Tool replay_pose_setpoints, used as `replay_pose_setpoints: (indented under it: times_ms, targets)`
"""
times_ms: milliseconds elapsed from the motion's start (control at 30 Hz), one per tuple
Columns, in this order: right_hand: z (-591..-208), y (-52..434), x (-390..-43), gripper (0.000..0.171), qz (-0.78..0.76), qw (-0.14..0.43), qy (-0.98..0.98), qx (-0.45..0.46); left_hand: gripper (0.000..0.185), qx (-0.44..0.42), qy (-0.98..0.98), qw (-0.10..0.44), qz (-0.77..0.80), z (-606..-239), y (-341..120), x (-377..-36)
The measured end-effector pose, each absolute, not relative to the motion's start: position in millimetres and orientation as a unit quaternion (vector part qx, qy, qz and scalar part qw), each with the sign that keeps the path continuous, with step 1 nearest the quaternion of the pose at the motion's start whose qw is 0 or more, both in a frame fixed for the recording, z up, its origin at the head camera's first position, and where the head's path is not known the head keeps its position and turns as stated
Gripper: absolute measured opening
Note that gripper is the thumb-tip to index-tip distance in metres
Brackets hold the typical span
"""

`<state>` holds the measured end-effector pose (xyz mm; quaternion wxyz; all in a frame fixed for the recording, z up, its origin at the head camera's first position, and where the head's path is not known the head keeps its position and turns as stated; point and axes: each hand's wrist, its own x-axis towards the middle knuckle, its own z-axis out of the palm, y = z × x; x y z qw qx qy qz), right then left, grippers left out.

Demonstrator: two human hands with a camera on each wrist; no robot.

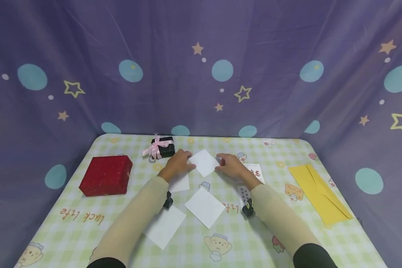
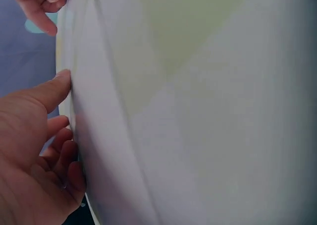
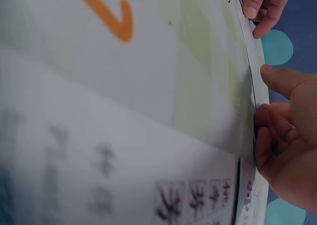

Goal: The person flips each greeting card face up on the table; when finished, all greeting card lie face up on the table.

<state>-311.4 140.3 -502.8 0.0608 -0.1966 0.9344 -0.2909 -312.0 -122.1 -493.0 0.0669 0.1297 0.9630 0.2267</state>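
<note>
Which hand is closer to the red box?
Left. The left hand lies just right of the red box; the right hand is farther right, past the white paper.

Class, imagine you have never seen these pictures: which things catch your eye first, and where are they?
Two hands, the left hand and the right hand, meet at a white paper square in the middle of the checked table. A red box sits at the left, a black gift box with a pink ribbon behind it, and a yellow envelope lies at the right.
</note>
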Motion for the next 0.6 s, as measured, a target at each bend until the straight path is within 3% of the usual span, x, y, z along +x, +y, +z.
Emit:
replay_pose_setpoints:
  times_ms: [300, 600]
  targets:
    - [-504.1, 138.3, -312.8, 0.059, -0.279, 0.061, 0.939, -0.19, 0.058, 0.102, 0.968, 0.054, 0.223, -494.1, -117.1, -311.9]
    - [-502.1, 140.6, -310.6, 0.063, -0.309, 0.118, 0.93, -0.161, 0.057, 0.099, 0.965, 0.067, 0.235, -491.9, -113.7, -311.5]
